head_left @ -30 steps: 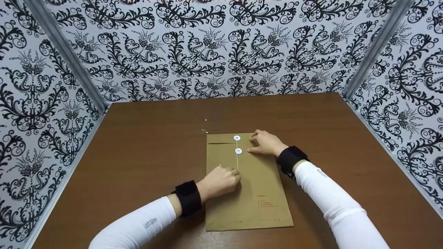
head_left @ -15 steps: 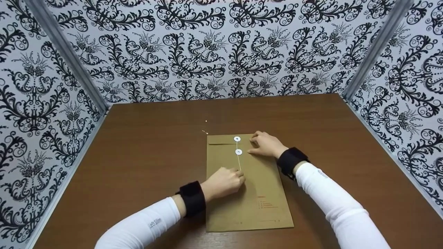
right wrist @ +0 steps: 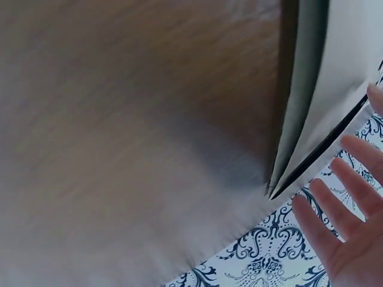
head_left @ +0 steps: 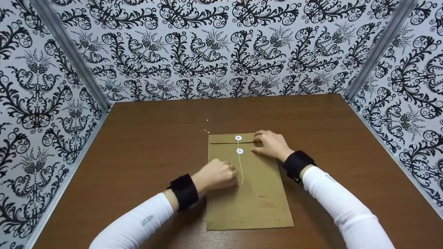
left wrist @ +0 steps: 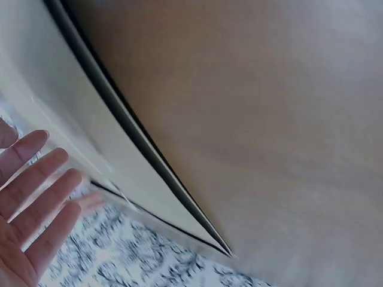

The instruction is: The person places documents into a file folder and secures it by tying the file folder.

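Note:
A brown paper document envelope (head_left: 256, 180) lies flat in the head view, flap end away from me. One white paper button (head_left: 238, 138) sits on its flap, another (head_left: 240, 151) just below. A thin white string (head_left: 241, 169) hangs from the buttons in a slack loop that runs back toward my left hand (head_left: 218, 174), over the envelope's left middle. In the left wrist view that hand (left wrist: 36, 197) shows its fingers spread and its thumb apart from the index finger. My right hand (head_left: 271, 143) rests at the envelope's upper right edge, fingers extended (right wrist: 353, 209).
The brown wooden table (head_left: 155, 138) stretches around the envelope. Small pale scraps (head_left: 207, 131) lie just beyond its upper left corner. Walls with black-and-white scroll patterns (head_left: 193, 52) close off the back and both sides.
My left hand moves right with the string taut, then back left; the string now falls in a loose curve, let go from the fingers. My right hand stays at the upper right edge.

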`<state>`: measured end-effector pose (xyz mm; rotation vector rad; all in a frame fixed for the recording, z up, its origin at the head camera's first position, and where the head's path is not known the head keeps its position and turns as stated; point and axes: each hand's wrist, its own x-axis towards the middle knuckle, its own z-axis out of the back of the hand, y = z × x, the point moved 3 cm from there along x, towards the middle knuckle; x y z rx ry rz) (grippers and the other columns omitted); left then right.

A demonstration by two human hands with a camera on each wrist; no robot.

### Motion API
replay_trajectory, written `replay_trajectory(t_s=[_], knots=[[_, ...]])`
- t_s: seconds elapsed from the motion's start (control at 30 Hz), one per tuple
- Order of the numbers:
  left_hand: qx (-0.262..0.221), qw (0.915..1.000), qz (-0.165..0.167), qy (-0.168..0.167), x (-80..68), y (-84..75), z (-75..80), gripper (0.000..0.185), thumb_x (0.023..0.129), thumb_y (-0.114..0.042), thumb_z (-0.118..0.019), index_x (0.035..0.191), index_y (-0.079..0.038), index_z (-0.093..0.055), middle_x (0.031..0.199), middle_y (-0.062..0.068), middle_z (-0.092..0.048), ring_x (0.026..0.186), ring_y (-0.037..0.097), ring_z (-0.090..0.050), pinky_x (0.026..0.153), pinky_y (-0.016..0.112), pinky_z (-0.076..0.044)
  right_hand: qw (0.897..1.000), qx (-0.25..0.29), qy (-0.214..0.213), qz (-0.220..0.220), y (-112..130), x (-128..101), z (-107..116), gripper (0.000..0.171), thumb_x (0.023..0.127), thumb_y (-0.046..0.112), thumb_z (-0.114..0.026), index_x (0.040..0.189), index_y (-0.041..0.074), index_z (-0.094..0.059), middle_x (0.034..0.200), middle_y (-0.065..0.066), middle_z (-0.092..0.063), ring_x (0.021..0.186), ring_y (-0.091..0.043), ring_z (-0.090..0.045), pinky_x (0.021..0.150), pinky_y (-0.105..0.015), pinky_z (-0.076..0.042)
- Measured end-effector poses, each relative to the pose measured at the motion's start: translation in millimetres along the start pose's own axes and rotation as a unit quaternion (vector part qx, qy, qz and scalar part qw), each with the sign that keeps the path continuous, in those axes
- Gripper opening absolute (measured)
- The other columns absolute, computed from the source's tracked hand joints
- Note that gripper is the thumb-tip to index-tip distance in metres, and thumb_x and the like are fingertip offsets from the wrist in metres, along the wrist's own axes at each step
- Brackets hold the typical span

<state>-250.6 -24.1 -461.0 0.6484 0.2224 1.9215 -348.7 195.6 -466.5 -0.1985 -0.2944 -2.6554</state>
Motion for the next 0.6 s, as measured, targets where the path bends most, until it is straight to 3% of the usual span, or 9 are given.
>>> replay_trajectory(t_s=[0.2,0.33,0.53,0.6], knots=[[0.016,0.9987,0.049,-0.002,-10.1,31.8,-2.9,0.024,0.087,-0.031,-0.074,0.067,-0.020,-0.064,0.066,-0.008,-0.066,0.055,0.010,-0.060,0.044,0.025,-0.047,0.996,-0.010,-0.085,0.025,-12.9,-6.5,12.1,0.020,0.093,0.022,-0.072,0.105,0.009,-0.080,0.120,-0.007,-0.077,0.107,-0.029,-0.074,0.079,-0.048,-0.062],[-0.018,0.9926,0.119,0.010,-19.6,58.5,-6.5,0.022,0.087,-0.030,-0.074,0.072,-0.016,-0.065,0.069,-0.003,-0.068,0.058,0.016,-0.063,0.046,0.031,-0.050,0.993,-0.018,-0.117,0.024,-27.4,-7.7,22.0,0.020,0.096,0.020,-0.069,0.109,0.008,-0.079,0.121,-0.008,-0.077,0.107,-0.030,-0.075,0.078,-0.048,-0.062],[-0.063,0.9675,0.244,-0.018,-36.6,96.4,-13.6,0.020,0.089,-0.023,-0.071,0.076,-0.010,-0.065,0.070,0.006,-0.070,0.061,0.028,-0.068,0.050,0.044,-0.053,0.987,-0.030,-0.158,0.012,-51.4,-13.3,36.0,0.028,0.101,0.025,-0.065,0.122,0.012,-0.075,0.129,-0.010,-0.074,0.113,-0.034,-0.073,0.090,-0.050,-0.060],[-0.080,0.9552,0.285,-0.005,-42.8,106.9,-16.0,0.020,0.092,-0.025,-0.070,0.083,-0.007,-0.068,0.081,0.010,-0.074,0.071,0.032,-0.072,0.056,0.048,-0.057,0.986,-0.035,-0.165,0.007,-58.6,-16.4,39.2,0.031,0.102,0.027,-0.063,0.127,0.012,-0.073,0.134,-0.012,-0.071,0.119,-0.036,-0.070,0.099,-0.051,-0.056]])
